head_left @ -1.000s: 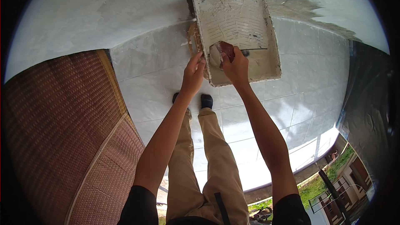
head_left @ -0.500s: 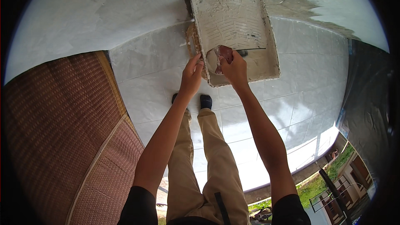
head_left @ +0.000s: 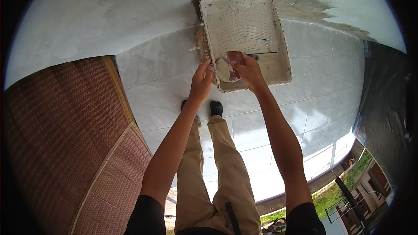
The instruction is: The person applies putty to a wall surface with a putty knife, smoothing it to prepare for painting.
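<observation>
A paint tray [head_left: 285, 45] with a ribbed slope, crusted with off-white paste, is in front of me. My left hand [head_left: 202, 80] is closed on its left rim, near the front corner. In my right hand [head_left: 250, 72] is a reddish-brown scraper [head_left: 235, 59] smeared with pale paste. The fingers pinch it over the deep front end of the tray, and its blade is toward the left wall of the tray. A thin dark rod [head_left: 265, 54] lies across the tray, partly hidden by my right hand.
A brownish, paste-stained object [head_left: 200, 43] shows behind the tray's left edge. Patchily coated walls [head_left: 109, 13] meet in a corner beyond. A woven mat [head_left: 65, 126] stands at the left, and a dark sheet [head_left: 383, 91] hangs at the right. Grey tiles [head_left: 152, 82] cover the floor.
My right hand and the scraper have come slightly nearer to me, and the scraper is turned a little. My left hand keeps its hold on the rim.
</observation>
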The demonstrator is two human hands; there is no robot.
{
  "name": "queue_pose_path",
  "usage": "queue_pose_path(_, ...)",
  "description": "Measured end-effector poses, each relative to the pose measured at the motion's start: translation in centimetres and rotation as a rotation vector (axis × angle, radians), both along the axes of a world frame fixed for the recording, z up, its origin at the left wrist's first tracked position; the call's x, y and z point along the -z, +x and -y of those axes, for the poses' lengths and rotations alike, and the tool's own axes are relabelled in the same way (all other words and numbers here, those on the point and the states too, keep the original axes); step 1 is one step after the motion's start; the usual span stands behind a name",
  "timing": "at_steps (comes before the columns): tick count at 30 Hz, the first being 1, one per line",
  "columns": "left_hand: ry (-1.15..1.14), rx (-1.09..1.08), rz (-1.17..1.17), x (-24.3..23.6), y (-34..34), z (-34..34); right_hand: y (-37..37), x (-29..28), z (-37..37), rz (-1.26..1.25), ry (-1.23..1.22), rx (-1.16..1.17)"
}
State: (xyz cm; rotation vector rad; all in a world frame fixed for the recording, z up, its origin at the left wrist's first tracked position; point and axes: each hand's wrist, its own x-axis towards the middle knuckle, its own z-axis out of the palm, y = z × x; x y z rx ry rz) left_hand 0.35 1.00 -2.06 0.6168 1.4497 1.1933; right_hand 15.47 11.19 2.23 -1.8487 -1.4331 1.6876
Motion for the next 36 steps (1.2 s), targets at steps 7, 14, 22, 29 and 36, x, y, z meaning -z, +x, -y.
queue_pose_path(7,-0.026,0.013,-0.042,-0.3,-0.4,0.3,0.8,-1.6,-1.1,-0.295,-0.366,0.074)
queue_pose_path(14,0.025,0.017,-0.107,-2.9,-1.3,0.2,2.7,-4.2,-1.2,-0.382,-0.383,0.166)
queue_pose_path(22,0.148,-0.016,-0.142,-11.9,-4.4,-1.6,2.9,-10.8,-0.7,-0.637,-0.279,0.238)
queue_pose_path(29,0.313,-0.057,-0.249,-24.0,-8.8,-2.8,0.2,-21.7,-1.1,-0.921,-0.200,0.274)
queue_pose_path(36,0.540,-0.168,-0.419,-37.2,-15.7,-3.6,-5.8,-36.1,-2.2,-0.990,-0.047,0.197)
